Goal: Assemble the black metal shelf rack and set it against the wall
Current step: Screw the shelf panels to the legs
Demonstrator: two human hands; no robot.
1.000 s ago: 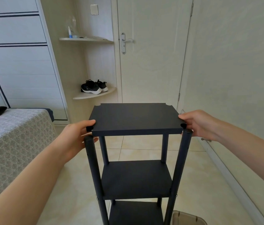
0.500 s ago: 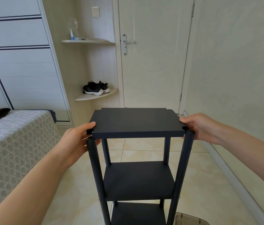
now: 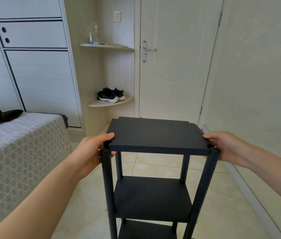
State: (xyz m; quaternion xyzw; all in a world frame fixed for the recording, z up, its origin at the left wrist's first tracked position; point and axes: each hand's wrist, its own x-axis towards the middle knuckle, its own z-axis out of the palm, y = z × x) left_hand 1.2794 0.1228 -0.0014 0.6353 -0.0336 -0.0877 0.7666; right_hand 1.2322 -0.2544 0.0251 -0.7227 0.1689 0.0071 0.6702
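While both hands are clamped on it, the black shelf rack (image 3: 153,200) stands upright on the glossy beige tile floor (image 3: 88,204), low and centre in the view. The pale wall (image 3: 257,83) is at its 3 o'clock, with a strip of tile between them, so they're not touching.

The top panel (image 3: 157,135) is a flat matte rectangle with little notches cut out of its corners. It sits on round tube posts (image 3: 107,178), and the two near ones have rounded black caps. Two more flat shelves show below it, same matte finish.

My left hand (image 3: 91,150) is at the panel's 9 o'clock, thumb laid on top at the near corner and fingers curled underneath, pinching the edge. My right hand (image 3: 226,145) does the same at 3 o'clock: thumb on top, fingers tucked under beside the near post.

Around it:
- bed (image 3: 15,152) with a grey lacy-patterned cover at 9 o'clock
- white panelled wardrobe (image 3: 36,75) with dark trim lines at 10 to 11
- black sneakers (image 3: 110,94) with white soles on a curved corner shelf (image 3: 112,102) at about 11
- smooth cream door (image 3: 170,75) with a metal lever handle (image 3: 147,49) at 12
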